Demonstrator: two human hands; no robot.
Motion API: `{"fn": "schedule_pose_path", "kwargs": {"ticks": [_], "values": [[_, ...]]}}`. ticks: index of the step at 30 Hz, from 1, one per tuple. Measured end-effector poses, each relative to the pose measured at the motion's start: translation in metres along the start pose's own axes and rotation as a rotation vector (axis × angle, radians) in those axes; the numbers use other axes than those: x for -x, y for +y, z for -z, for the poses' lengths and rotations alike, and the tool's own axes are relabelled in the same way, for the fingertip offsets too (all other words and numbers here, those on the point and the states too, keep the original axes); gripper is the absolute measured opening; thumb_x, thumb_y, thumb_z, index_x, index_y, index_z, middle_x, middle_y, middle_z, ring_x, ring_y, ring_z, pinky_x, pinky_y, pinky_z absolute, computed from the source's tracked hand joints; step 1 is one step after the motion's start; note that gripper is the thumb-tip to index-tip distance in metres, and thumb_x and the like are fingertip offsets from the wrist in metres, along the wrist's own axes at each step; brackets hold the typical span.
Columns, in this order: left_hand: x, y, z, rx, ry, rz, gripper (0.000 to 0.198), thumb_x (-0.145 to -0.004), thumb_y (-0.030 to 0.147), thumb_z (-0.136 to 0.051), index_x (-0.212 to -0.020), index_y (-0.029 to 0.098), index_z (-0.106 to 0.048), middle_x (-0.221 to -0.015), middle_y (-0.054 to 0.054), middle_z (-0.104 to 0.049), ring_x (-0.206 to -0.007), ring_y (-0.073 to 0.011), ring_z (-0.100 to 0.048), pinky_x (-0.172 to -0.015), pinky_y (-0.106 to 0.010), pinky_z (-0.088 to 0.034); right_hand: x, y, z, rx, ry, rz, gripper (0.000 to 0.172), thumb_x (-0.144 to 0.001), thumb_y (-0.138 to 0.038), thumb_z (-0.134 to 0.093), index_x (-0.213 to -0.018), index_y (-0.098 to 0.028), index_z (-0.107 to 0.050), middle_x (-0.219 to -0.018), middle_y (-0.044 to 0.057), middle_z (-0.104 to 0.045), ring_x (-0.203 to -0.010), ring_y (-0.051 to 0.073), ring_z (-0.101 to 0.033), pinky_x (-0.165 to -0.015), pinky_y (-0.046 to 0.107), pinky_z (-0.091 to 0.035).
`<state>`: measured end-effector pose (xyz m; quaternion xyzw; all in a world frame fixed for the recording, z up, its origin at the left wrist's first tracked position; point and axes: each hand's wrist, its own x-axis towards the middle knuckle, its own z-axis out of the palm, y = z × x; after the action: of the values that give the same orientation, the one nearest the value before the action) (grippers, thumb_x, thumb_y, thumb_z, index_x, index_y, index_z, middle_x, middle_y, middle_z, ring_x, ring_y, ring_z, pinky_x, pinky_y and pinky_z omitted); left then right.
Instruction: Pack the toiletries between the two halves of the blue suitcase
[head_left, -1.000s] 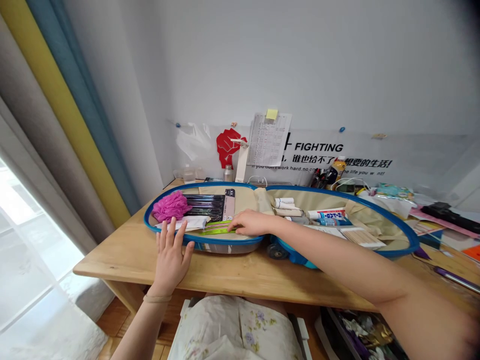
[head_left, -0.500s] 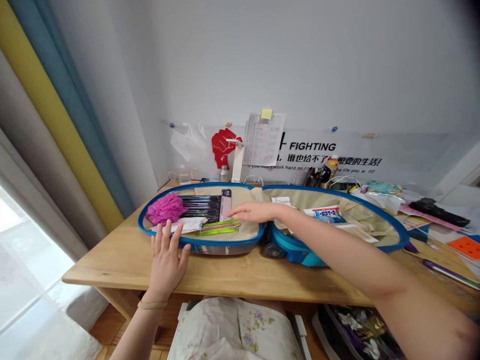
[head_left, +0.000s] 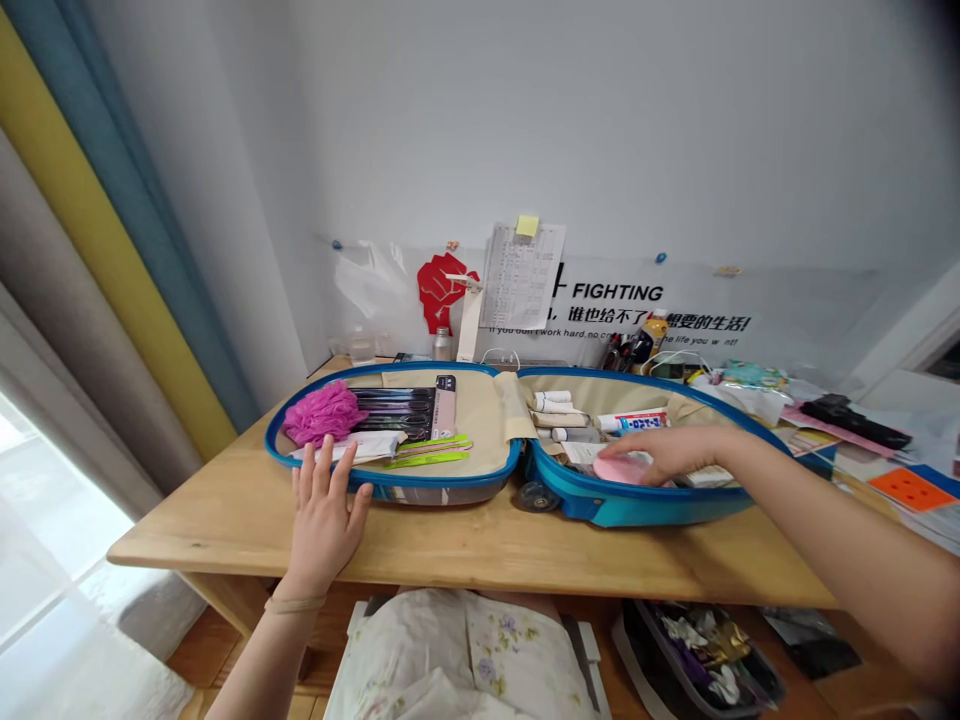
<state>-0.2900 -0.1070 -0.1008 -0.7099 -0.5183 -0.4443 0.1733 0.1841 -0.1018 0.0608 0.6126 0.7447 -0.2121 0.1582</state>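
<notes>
A blue suitcase (head_left: 390, 488) lies open flat on the wooden desk (head_left: 480, 545). Its left half holds a pink bath pouf (head_left: 322, 412), a pack of dark toothbrushes (head_left: 401, 410) and green strips (head_left: 427, 458). My left hand (head_left: 322, 515) rests open, fingers spread, on the front rim of that half. The right half holds small white tubes (head_left: 555, 404) and a toothpaste box (head_left: 634, 421). My right hand (head_left: 667, 452) lies over a round pink thing (head_left: 619, 468) in the right half, fingers curved onto it.
Bottles, pens and cables (head_left: 645, 350) stand at the back of the desk by the wall. Papers, a black object (head_left: 855, 420) and an orange card (head_left: 911, 488) lie at the right. Curtains (head_left: 112, 260) hang at the left. A bin of clutter (head_left: 697, 655) sits under the desk.
My right hand has moved from the green strips in the left half across to the right half and onto the round pink thing. My left hand stays on the rim.
</notes>
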Motion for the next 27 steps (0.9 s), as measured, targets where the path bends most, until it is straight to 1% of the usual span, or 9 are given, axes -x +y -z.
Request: {"fn": "schedule_pose_path", "kwargs": {"ticks": [5,8,11,15,17,19,21,24,27], "values": [[0.0,0.0,0.001,0.011,-0.003,0.009,0.057,-0.101,0.036,-0.042,-0.156,0.023,-0.031,-0.164,-0.015,-0.024,-0.153,-0.0338,-0.011,-0.122,-0.059,-0.015,0.012,-0.002,-0.013,0.006,-0.004,0.045,0.076,-0.072,-0.036,-0.06,-0.147,-0.023,-0.051,-0.152,0.006,-0.048,-0.141,0.029,-0.044,-0.116,0.036,-0.035],[-0.001,0.001,0.001,0.015,0.0,0.01,0.057,-0.101,0.036,-0.042,-0.156,0.023,-0.031,-0.164,-0.014,-0.024,-0.153,-0.0338,-0.011,-0.122,-0.059,-0.015,0.013,-0.005,-0.015,0.016,0.074,0.062,0.071,-0.075,-0.033,-0.055,-0.144,-0.019,-0.054,-0.15,0.009,-0.051,-0.139,0.026,-0.047,-0.115,0.031,-0.035],[0.0,0.001,0.001,0.009,-0.005,0.016,0.056,-0.101,0.036,-0.042,-0.155,0.023,-0.032,-0.163,-0.014,-0.025,-0.153,-0.0335,-0.012,-0.122,-0.059,-0.014,0.012,-0.002,-0.015,0.027,0.137,0.039,0.072,-0.072,-0.033,-0.057,-0.142,-0.019,-0.057,-0.148,0.013,-0.053,-0.137,0.029,-0.049,-0.112,0.032,-0.039],[0.0,0.001,0.0,0.0,-0.014,0.01,0.055,-0.101,0.037,-0.042,-0.153,0.02,-0.035,-0.162,-0.017,-0.027,-0.153,-0.0334,-0.011,-0.122,-0.059,-0.015,0.009,0.002,0.003,-0.021,0.275,0.036,0.075,-0.07,-0.046,-0.061,-0.141,-0.027,-0.056,-0.149,0.011,-0.051,-0.135,0.033,-0.05,-0.11,0.041,-0.043],[0.0,0.0,0.0,-0.002,-0.016,0.014,0.055,-0.101,0.037,-0.042,-0.153,0.019,-0.037,-0.162,-0.017,-0.027,-0.153,-0.0332,-0.011,-0.121,-0.059,-0.015,0.006,-0.007,0.018,-0.076,0.374,0.054,0.08,-0.069,-0.055,-0.062,-0.145,-0.03,-0.051,-0.152,0.01,-0.047,-0.134,0.035,-0.05,-0.108,0.045,-0.045],[0.0,0.0,0.0,-0.003,-0.022,0.022,0.054,-0.101,0.038,-0.042,-0.152,0.019,-0.038,-0.162,-0.017,-0.027,-0.153,-0.0333,-0.011,-0.121,-0.059,-0.016,0.0,-0.028,0.033,-0.133,0.444,0.086,0.085,-0.07,-0.058,-0.061,-0.148,-0.029,-0.046,-0.154,0.01,-0.042,-0.131,0.034,-0.051,-0.107,0.045,-0.045],[0.0,0.001,0.0,-0.005,-0.028,0.027,0.054,-0.101,0.038,-0.042,-0.151,0.019,-0.039,-0.161,-0.018,-0.028,-0.153,-0.0335,-0.011,-0.121,-0.059,-0.015,-0.01,-0.061,0.044,-0.144,0.448,0.168,0.085,-0.072,-0.058,-0.062,-0.149,-0.025,-0.046,-0.155,0.012,-0.04,-0.131,0.032,-0.05,-0.109,0.043,-0.042],[0.0,0.001,0.001,-0.006,-0.025,0.03,0.054,-0.101,0.038,-0.041,-0.152,0.019,-0.038,-0.161,-0.018,-0.028,-0.153,-0.0334,-0.012,-0.121,-0.06,-0.015,-0.037,-0.117,0.048,-0.058,0.356,0.372,0.078,-0.074,-0.057,-0.065,-0.144,-0.023,-0.052,-0.152,0.011,-0.044,-0.137,0.03,-0.044,-0.116,0.042,-0.033],[0.0,0.001,0.001,-0.006,-0.023,0.025,0.055,-0.101,0.038,-0.042,-0.153,0.02,-0.036,-0.162,-0.017,-0.027,-0.153,-0.0334,-0.012,-0.121,-0.06,-0.015,-0.072,-0.166,0.04,0.014,0.253,0.53,0.071,-0.074,-0.052,-0.069,-0.138,-0.022,-0.06,-0.144,0.012,-0.052,-0.135,0.03,-0.045,-0.117,0.042,-0.032]]}}
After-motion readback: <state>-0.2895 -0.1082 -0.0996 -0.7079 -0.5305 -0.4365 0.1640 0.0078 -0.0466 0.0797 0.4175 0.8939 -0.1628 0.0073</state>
